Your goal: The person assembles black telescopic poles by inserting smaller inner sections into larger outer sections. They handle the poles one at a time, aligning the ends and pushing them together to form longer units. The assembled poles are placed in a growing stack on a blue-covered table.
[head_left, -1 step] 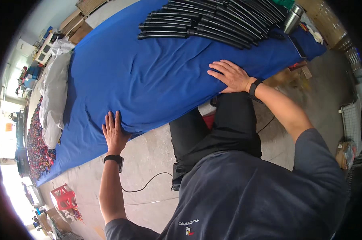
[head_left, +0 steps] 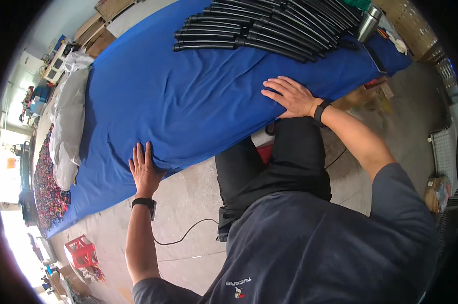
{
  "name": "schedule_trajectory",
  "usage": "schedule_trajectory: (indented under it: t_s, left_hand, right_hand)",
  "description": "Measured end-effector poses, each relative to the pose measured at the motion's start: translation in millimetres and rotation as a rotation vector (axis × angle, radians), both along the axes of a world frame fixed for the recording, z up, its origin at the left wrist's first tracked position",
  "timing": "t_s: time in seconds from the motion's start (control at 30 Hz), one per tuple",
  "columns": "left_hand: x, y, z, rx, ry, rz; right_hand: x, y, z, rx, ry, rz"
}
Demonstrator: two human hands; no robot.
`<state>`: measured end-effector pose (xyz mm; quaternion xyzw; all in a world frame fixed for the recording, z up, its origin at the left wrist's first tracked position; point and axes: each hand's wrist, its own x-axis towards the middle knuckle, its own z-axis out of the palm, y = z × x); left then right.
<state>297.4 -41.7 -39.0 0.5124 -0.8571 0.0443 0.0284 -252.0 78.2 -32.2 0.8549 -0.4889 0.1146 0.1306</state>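
A blue cloth [head_left: 132, 91] covers the table, wrinkled in its middle. My left hand [head_left: 146, 171] lies flat on the cloth near its front edge, fingers spread, holding nothing. Further right, my right hand [head_left: 291, 97] rests on the cloth with fingers apart, also empty. Beyond it, several black tubes [head_left: 269, 31] with thicker joints lie in rows at the far side. A steel flask [head_left: 370, 23] stands to the right of the tubes, with a dark flat phone-like object [head_left: 374, 58] close by.
A pale plastic sheet or bag [head_left: 69, 119] lies at the table's left end, beside a heap of small multicoloured pieces [head_left: 49, 187]. A red stool [head_left: 81, 252] stands on the floor at the lower left. A black cable [head_left: 186, 234] runs over the floor between my left arm and legs.
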Motion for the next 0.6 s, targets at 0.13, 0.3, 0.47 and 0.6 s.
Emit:
schedule_trajectory:
  t_s: [0.13,0.3,0.47,0.6]
  left_hand:
    - [-2.0,-0.2,1.4,0.028,-0.017,0.006]
    - [-3.4,1.8,3.7,0.046,-0.026,0.013]
    - [-3.5,2.9,2.5,0.023,-0.015,0.010]
    - [-3.5,1.7,1.3,-0.002,-0.015,0.022]
  right_hand:
    - [0.3,0.2,0.6,0.035,-0.003,-0.051]
    - [2.6,1.9,0.8,0.051,-0.019,-0.107]
    - [0.5,-1.9,-2.3,0.003,-0.050,-0.078]
    - [1.3,-2.6,-2.4,0.012,-0.023,-0.082]
